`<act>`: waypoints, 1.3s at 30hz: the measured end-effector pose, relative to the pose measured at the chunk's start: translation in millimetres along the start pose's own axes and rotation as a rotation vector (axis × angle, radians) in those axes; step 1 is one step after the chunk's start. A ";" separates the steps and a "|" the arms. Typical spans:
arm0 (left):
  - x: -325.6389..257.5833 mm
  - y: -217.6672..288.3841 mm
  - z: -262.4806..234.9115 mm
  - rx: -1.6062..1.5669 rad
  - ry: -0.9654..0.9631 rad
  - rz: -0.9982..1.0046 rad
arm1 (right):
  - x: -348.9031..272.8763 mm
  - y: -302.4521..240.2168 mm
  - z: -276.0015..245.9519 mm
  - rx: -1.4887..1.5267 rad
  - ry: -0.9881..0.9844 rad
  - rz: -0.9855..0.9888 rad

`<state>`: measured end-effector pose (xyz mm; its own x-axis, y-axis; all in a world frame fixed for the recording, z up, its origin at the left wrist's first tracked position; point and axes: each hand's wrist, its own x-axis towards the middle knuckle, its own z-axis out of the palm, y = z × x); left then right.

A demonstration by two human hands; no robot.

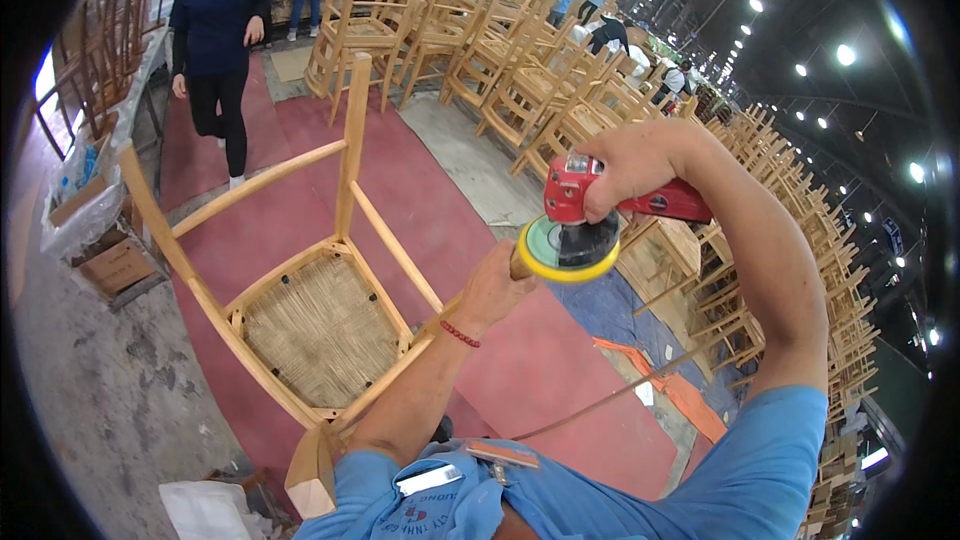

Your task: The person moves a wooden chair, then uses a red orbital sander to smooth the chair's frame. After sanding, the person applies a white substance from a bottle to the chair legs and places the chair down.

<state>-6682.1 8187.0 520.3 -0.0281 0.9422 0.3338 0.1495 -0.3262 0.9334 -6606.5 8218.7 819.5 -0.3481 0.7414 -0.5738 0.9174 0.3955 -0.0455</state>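
- At far left, an open cardboard box (78,202) held crumpled clear plastic and some blue material, too small to make out; a second brown box (118,267) sat just below it.
- The grey concrete floor (110,390) met the left edge of a red mat (520,370), which ran on beneath the chair and out past its right side.
- Near the lower edge lay a white plastic bag (212,508); its contents could not be told.
- A co-worker (220,20) in dark clothes stood on the mat beyond the chair, well apart from the hands.
- The wooden chair (352,130) was tipped in front of the person, the underside of its woven seat (320,325) facing up and one squared post end near the body.
- The left hand (490,292) was closed around the end of a chair part, a red bracelet at its wrist.
- Just right of those fingers was the yellow-rimmed pad (570,270) of a red sander (665,202); whether pad and wood touched could not be told.
- The right hand (640,165) was wrapped over the sander's body from above.
- Right of the mat, a blue sheet (640,318) and an orange strip (690,402) lay before the rows of chairs (540,90).
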 end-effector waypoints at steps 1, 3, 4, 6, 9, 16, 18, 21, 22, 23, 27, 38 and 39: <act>-0.6 1.4 -0.7 -0.012 -0.010 -0.015 | 9.3 -3.6 -7.5 -0.047 -0.011 0.102; -1.3 4.2 -2.3 -0.006 -0.050 -0.045 | 11.4 -2.5 -11.6 -0.065 0.007 0.127; -1.3 5.3 -3.0 -0.009 -0.067 -0.059 | 12.4 -1.1 -14.5 -0.168 0.085 0.140; -1.1 6.5 -3.9 -0.023 -0.039 -0.039 | 10.0 3.7 -17.9 -0.122 0.137 0.248; 0.2 5.5 -3.4 -0.022 -0.006 -0.020 | -4.0 12.1 -10.0 0.015 0.155 0.229; 1.6 2.0 -0.2 -0.018 -0.013 -0.019 | -3.0 20.7 2.0 0.073 0.103 0.077; 1.0 3.3 -1.5 -0.020 0.001 -0.010 | -2.0 35.2 1.9 0.012 0.208 0.204; 0.9 6.6 -5.2 0.043 -0.005 -0.014 | 0.8 75.9 0.2 0.036 0.398 0.064; 0.8 7.7 -6.4 0.070 -0.004 -0.017 | 0.0 93.7 4.6 0.119 0.478 -0.015; 0.7 8.7 -7.4 0.087 -0.009 -0.025 | -0.3 114.5 10.5 0.190 0.560 -0.012; -0.8 11.4 -6.4 0.148 0.017 -0.058 | 17.6 189.3 54.3 0.541 0.524 -0.356; -6.7 17.6 38.9 0.324 0.620 -0.115 | 175.2 223.4 110.1 0.993 0.135 -0.972; -6.7 19.5 40.1 0.310 0.612 -0.154 | 188.7 219.4 103.1 0.940 0.107 -1.012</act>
<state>-6639.4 8177.3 531.0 -0.6093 0.7339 0.3002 0.3712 -0.0705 0.9259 -6451.0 8389.5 616.9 -0.9071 0.4083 0.1025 0.0284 0.3022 -0.9528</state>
